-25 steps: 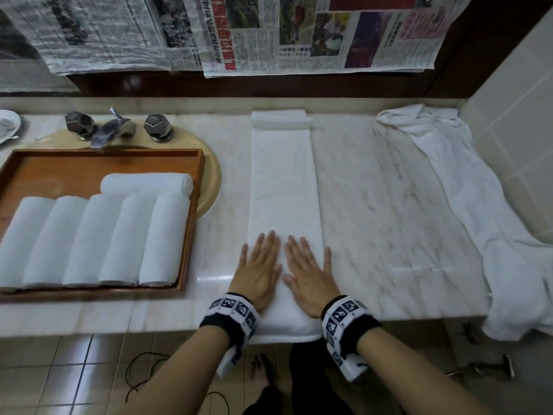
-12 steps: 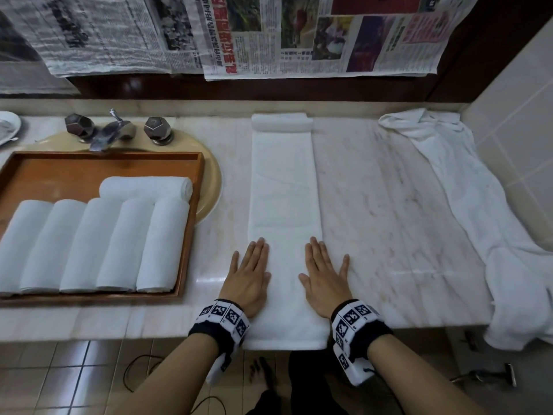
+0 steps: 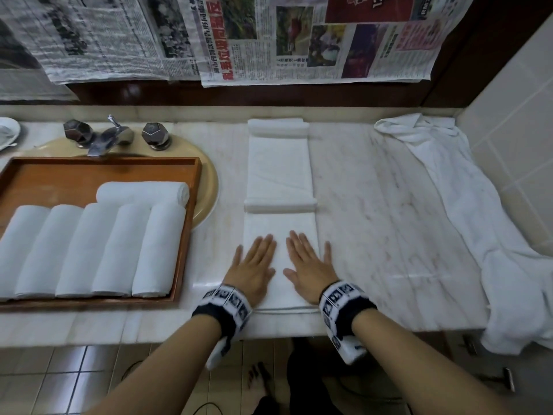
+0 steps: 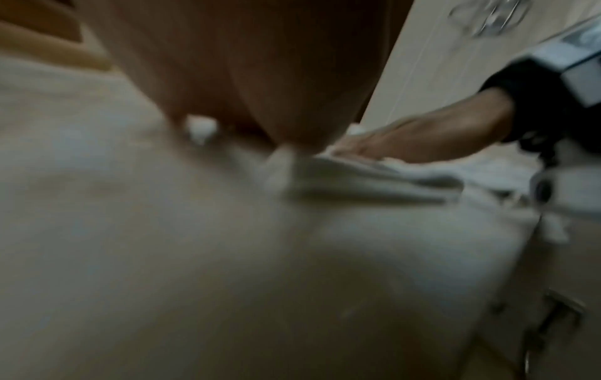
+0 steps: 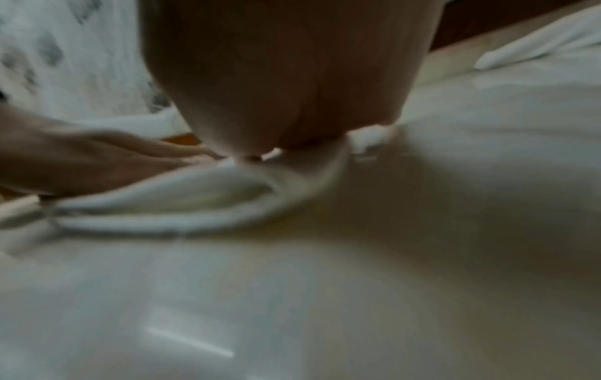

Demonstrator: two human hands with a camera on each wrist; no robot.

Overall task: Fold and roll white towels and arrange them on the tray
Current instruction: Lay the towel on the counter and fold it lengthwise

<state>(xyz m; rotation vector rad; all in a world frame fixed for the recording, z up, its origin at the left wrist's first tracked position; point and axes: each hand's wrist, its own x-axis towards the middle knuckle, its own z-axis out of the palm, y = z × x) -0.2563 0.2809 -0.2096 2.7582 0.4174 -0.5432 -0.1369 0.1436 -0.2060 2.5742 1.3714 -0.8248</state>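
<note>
A long folded white towel strip (image 3: 279, 172) lies on the marble counter, running away from me. Its far end is rolled over, and a raised fold ridge (image 3: 279, 205) crosses its middle. My left hand (image 3: 254, 265) and right hand (image 3: 309, 265) press flat on its near part, side by side with straight fingers. The left wrist view shows the right hand (image 4: 406, 144) flat on the towel (image 4: 357, 180). The right wrist view shows the left hand (image 5: 97, 159) on the layered towel end (image 5: 182, 200). A wooden tray (image 3: 104, 161) on the left holds several rolled white towels (image 3: 89, 250).
The tray sits over a beige sink basin (image 3: 206, 187) with a chrome faucet (image 3: 110, 136) behind it. A loose white towel (image 3: 478, 220) trails along the right wall and over the counter edge. Newspapers (image 3: 299, 40) hang on the back wall. Bare marble (image 3: 374, 220) lies between the two towels.
The towel's near end hung over the counter edge and now lies on the counter. A fold ridge has appeared across the strip's middle. Both hands have come closer together.
</note>
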